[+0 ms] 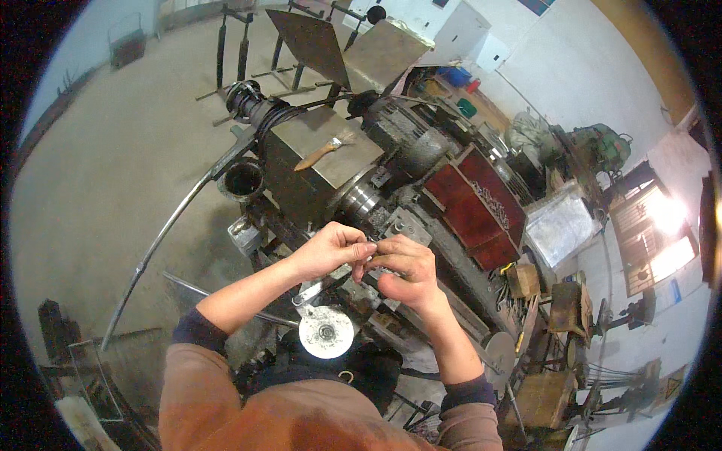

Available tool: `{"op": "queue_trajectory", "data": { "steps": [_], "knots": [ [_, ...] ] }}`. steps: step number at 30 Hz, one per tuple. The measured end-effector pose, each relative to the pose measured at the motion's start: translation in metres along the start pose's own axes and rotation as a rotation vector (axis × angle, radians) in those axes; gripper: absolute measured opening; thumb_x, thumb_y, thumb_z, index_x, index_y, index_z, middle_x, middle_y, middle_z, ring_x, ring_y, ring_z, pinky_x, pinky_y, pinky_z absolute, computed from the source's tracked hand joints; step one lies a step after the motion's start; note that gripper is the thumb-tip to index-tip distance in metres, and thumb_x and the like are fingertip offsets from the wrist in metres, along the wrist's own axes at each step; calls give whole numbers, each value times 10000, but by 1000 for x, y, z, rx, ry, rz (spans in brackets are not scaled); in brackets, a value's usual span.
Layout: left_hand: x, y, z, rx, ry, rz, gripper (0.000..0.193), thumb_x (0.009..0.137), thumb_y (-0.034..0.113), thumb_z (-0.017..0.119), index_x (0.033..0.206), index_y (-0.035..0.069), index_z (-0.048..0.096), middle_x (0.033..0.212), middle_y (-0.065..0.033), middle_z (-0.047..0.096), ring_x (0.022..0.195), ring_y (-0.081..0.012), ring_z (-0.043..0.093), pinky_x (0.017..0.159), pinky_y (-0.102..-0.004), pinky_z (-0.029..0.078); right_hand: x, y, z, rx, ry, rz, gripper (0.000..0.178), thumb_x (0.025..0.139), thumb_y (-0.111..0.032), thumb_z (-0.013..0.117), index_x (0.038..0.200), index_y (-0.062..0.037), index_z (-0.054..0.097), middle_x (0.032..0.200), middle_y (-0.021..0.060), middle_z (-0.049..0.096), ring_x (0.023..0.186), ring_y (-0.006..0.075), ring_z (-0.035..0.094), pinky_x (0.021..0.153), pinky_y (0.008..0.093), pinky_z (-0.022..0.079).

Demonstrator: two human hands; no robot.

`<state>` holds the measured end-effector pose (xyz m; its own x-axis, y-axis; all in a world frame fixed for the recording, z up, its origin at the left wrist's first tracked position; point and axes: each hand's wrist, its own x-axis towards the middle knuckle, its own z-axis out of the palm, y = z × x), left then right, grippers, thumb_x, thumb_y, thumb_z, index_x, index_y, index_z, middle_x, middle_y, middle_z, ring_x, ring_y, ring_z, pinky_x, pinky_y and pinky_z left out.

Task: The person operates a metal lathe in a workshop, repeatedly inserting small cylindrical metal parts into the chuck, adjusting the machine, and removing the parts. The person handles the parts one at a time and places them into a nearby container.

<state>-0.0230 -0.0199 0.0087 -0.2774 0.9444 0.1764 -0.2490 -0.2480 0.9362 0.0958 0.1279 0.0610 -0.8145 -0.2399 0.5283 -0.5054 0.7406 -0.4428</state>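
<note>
My left hand [329, 249] and my right hand [408, 269] meet in front of a lathe, fingertips touching. Both have their fingers curled in a pinch. Whatever lies between the fingertips is too small and too covered to name. Just beyond them is the lathe's shiny round metal chuck [359, 198]. Below my left hand sits a pale round handwheel [326, 331] speckled with dark bits. A paintbrush [320, 153] with a wooden handle rests on the flat top of the lathe's headstock [282, 139], away from both hands.
A dark red tray [451, 194] with metal shavings stands behind the lathe bed. On the left, a long metal lever [169, 225] slants toward the floor. Tools [519, 282] and wooden blocks [547, 398] crowd the right. Dark metal stands [243, 56] rise at the back.
</note>
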Motion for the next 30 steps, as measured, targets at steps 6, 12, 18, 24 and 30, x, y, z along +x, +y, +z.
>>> {"op": "queue_trajectory", "data": {
  "steps": [6,12,18,24,30],
  "knots": [
    [-20,11,-28,489,54,-99,222,872,206,583,920,-9,612,711,-41,625,630,-99,607,574,-244,488,-6,28,-3,-3,0,155,286,568,-124,609,838,-64,679,930,124,636,836,296,606,732,366,485],
    [-103,55,-93,796,566,-25,181,811,117,598,939,-10,591,700,-59,615,591,-98,586,531,-245,475,25,85,3,-352,-240,689,312,544,-191,580,804,-83,715,875,141,662,812,285,628,726,328,498],
    [-223,81,-177,1104,1076,-82,264,744,-14,480,981,5,596,639,-95,585,551,-149,558,540,-280,437,34,113,18,-229,-291,808,309,566,-246,610,804,-81,719,745,160,660,681,264,645,679,320,496],
    [-267,67,-158,1221,991,-404,267,728,146,629,953,7,593,723,-158,600,697,-279,595,659,-375,459,28,119,17,-108,-208,753,337,558,-216,597,827,-43,706,670,152,641,623,203,616,638,302,477],
    [-254,49,-169,1543,866,-649,237,687,170,669,836,9,580,714,-199,590,720,-376,580,661,-454,457,44,120,18,-128,-291,740,314,561,-217,600,781,-9,686,599,157,595,572,171,580,570,320,452]
  ]
}}
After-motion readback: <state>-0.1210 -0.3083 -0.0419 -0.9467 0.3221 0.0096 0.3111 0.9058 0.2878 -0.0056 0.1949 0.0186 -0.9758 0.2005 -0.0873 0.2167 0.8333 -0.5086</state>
